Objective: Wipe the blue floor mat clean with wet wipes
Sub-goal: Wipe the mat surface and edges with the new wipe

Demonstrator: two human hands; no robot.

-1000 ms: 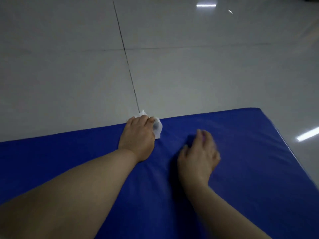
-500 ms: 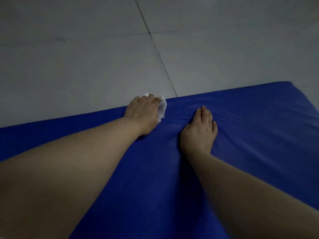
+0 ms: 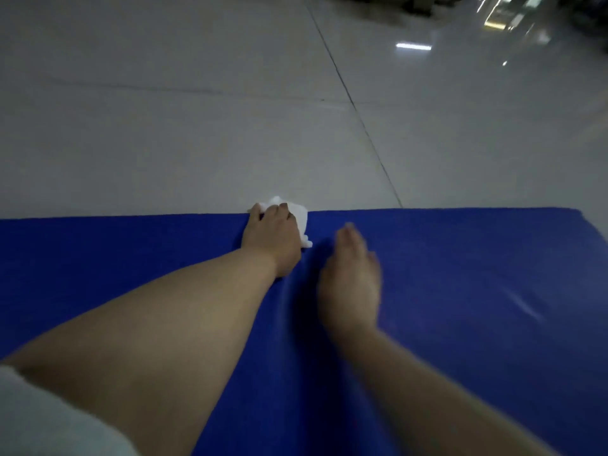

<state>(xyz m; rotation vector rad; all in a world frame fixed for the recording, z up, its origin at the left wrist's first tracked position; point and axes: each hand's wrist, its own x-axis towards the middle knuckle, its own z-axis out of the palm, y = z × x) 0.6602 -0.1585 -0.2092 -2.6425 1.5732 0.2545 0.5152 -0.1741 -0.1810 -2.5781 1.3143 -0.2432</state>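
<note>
The blue floor mat (image 3: 460, 291) fills the lower half of the head view, its far edge running across the middle. My left hand (image 3: 271, 238) presses a crumpled white wet wipe (image 3: 301, 218) onto the mat right at that far edge; the wipe sticks out past my fingers on the right and front. My right hand (image 3: 352, 278) lies palm down on the mat just right of the left hand, fingers together, holding nothing, slightly blurred.
Beyond the mat lies a grey tiled floor (image 3: 164, 126) with a dark grout line running to the mat's edge. Dark objects (image 3: 411, 3) stand far off at the top right. The mat's right corner (image 3: 585, 222) is in view.
The view has swung, so the mat's far edge now runs level. My left hand still presses the wipe at the edge. My right hand is blurred and in motion beside it.
</note>
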